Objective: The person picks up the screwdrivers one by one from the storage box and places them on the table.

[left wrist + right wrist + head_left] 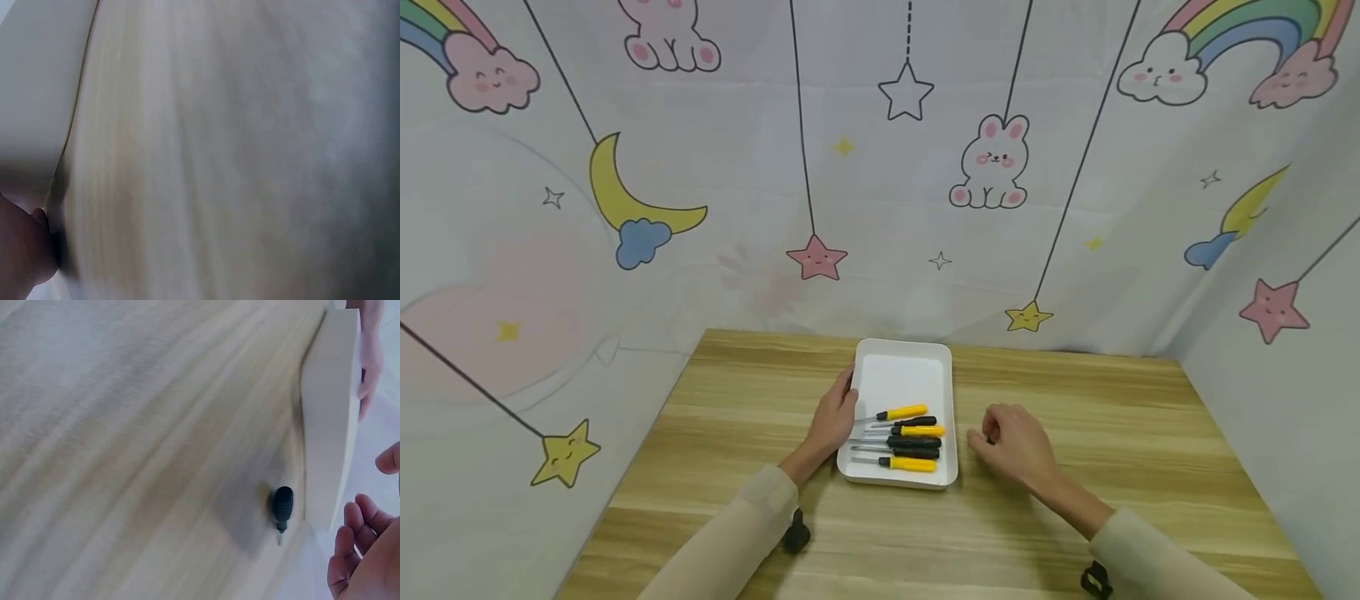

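Observation:
A white tray [898,379] holds several screwdrivers, with yellow handles [913,464] and black handles [916,442], laid crosswise in its nearer half. My left hand [833,417] grips the tray's left side, thumb at the rim and fingers outside the wall. In the left wrist view only part of that hand [25,250] shows beside the tray wall. My right hand [1017,442] hovers right of the tray, fingers loosely curled around nothing. The right wrist view has a small black-handled screwdriver [282,506] near the tray's side wall [330,419]; the head view does not show it outside the tray.
The wooden table [760,375] carries the tray near its middle. A white cloth backdrop [737,167] with cartoon prints rises behind the table and along both sides. Dark wrist devices hang at the left sleeve [767,496] and the right sleeve [1131,537].

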Available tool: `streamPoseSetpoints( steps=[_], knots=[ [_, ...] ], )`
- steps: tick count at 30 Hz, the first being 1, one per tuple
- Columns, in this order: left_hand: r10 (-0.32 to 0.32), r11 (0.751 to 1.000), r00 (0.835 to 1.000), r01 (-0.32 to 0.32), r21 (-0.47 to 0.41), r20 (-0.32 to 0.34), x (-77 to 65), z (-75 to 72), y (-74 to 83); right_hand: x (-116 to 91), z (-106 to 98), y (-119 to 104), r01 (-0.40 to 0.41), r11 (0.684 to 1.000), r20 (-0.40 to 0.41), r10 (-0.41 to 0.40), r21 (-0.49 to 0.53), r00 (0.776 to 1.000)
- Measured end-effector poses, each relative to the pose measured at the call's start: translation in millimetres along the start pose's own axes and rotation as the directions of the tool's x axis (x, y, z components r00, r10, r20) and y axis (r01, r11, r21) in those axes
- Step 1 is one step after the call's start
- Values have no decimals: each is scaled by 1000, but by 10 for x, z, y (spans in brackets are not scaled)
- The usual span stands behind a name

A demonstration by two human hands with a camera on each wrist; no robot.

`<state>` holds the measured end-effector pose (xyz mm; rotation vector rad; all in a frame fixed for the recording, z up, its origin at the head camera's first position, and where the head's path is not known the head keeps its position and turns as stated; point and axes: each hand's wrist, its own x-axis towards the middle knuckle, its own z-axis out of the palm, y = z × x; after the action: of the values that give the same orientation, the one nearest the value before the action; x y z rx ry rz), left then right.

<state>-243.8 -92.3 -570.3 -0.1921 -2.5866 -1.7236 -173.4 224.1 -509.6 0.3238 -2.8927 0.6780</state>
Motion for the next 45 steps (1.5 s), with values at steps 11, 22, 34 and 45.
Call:
streamPoseSetpoints(
  steps=[11,22,34,45],
  knots=[
    [-2,1000,1000,3,-4,10,1,17,-4,59,-69,-60,101,994,9,-101,33,995],
    [6,1000,1000,-6,-11,8,-5,36,22,41,-44,-2,187,981,14,-188,44,982],
    [0,1000,1000,0,4,8,-2,23,7,85,-40,3,211,973,74,-219,93,973],
    [40,999,999,-40,-17,20,29,-31,-7,167,-6,-105,219,967,134,-236,132,963]
  ],
)
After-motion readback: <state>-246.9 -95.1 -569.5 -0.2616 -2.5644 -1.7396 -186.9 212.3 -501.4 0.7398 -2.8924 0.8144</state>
